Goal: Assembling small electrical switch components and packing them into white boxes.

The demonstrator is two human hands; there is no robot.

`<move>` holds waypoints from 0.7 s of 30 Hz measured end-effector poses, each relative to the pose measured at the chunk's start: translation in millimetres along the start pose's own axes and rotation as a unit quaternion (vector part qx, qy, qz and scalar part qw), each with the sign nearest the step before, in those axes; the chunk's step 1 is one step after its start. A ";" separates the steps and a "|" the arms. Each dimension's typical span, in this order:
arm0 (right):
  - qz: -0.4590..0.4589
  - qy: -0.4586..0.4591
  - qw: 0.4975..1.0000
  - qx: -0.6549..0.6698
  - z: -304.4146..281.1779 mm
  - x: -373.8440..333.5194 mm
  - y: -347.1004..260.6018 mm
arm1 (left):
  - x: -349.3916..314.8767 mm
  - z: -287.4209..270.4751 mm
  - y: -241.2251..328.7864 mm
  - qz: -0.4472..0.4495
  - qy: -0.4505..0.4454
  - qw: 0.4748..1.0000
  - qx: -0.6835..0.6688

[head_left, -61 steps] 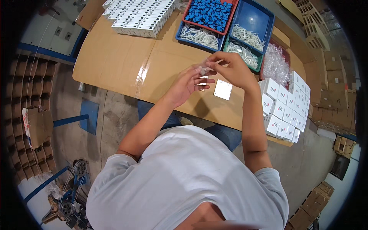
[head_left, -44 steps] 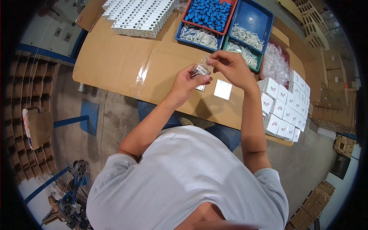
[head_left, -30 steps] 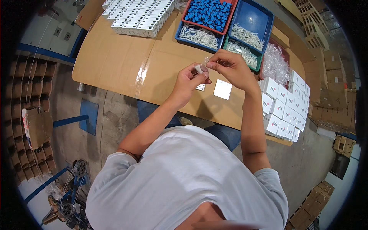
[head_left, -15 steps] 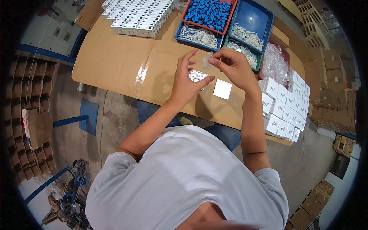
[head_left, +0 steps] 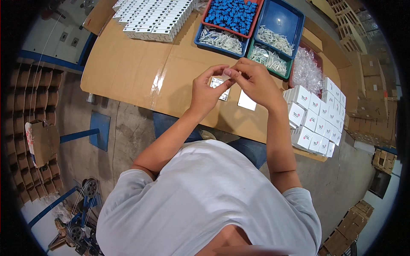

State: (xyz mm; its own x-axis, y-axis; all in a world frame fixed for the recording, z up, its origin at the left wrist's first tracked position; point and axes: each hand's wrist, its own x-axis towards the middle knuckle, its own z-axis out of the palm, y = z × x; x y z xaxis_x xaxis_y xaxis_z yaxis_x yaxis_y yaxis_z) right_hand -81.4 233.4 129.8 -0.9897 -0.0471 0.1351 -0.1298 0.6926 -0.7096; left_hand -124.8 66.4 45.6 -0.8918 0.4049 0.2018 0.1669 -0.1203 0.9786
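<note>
Cardboard-topped table (head_left: 124, 72): white plate (head_left: 247, 102) lies flat. Left of plate: white fitting (head_left: 216, 82). Beyond plate, leftward: clear bag (head_left: 224, 76), pinched by right hand (head_left: 255, 82) — left hand (head_left: 205, 91) half-curled alongside, grip indeterminable.

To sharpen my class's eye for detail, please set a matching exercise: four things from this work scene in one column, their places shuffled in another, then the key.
Column one
1. Blue pieces
2. Small translucent packet
3. Flat white square
4. Cube-shaped white boxes

Column two
A. Stacked at the right side of the table
B. Held in the right hand
C. Heaped in a red tray
D. Lying on the table, partly hidden by the right hand

Right pairs: 1-C, 2-B, 3-D, 4-A
</note>
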 end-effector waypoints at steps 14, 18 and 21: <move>0.169 0.037 0.964 0.203 11.4 -28.5 57.1 | 3.2 -48.4 -34.9 -0.252 -0.053 0.833 -0.491; 0.174 0.033 0.963 0.201 16.7 -38.0 83.2 | 5.4 -52.9 -36.5 -0.271 -0.104 0.802 -0.523; 0.198 0.052 0.957 0.205 17.3 -40.8 100.3 | 2.0 -64.4 -65.8 -0.311 -0.142 0.800 -0.493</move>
State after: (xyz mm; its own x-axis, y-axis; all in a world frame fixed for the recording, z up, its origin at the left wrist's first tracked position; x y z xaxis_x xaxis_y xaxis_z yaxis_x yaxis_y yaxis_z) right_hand -55.0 292.3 41.2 -0.9576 0.2477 -0.1472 0.2203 0.3003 -0.9280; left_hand -164.6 16.8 -20.9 -0.5178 0.8377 -0.1738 -0.8102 -0.4150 0.4139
